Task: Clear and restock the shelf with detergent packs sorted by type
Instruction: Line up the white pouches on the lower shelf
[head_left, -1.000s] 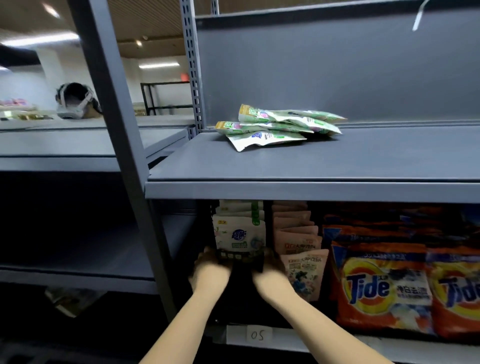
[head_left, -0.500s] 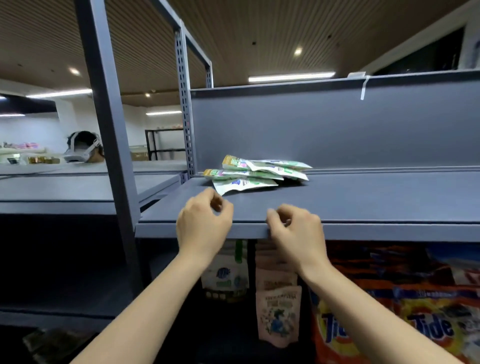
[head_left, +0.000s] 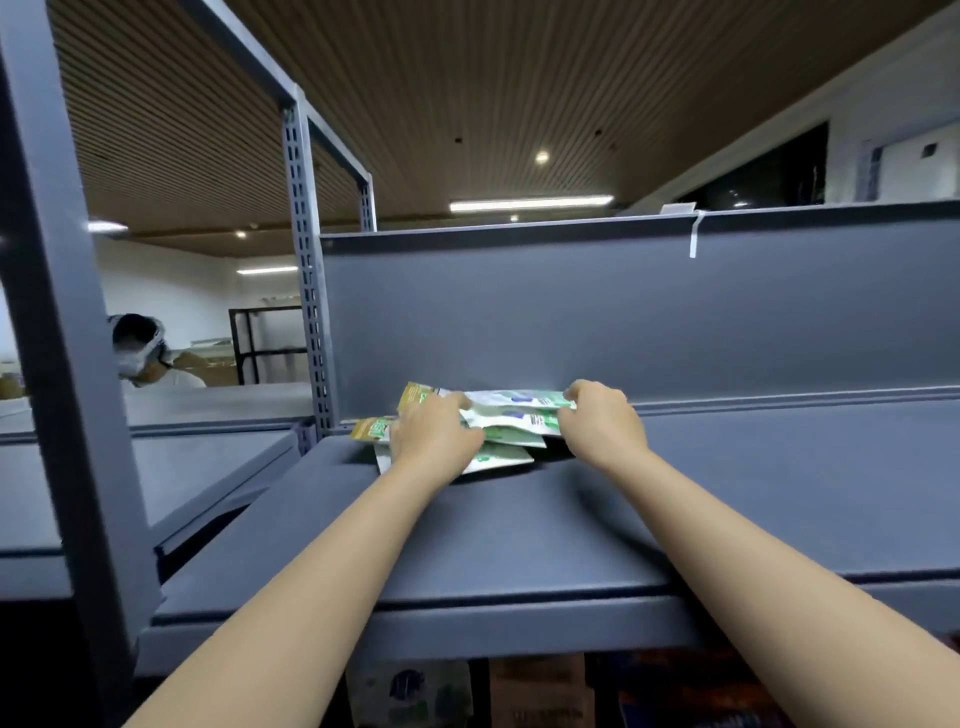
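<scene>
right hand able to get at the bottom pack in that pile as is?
Probably not directly. The right hand is already at the pile's right end, but the bottom pack lies under the other packs, and the left hand rests on top. Its front edge looks reachable.

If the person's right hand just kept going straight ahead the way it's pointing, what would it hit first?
The right hand is already on the right end of the stack of green-and-white packs. Beyond that, it would probably meet the shelf's grey back panel, though depth is hard to judge.

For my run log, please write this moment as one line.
stage: collecting | left hand: on pack pile | right hand: grips pile's end | place: upper shelf
</scene>
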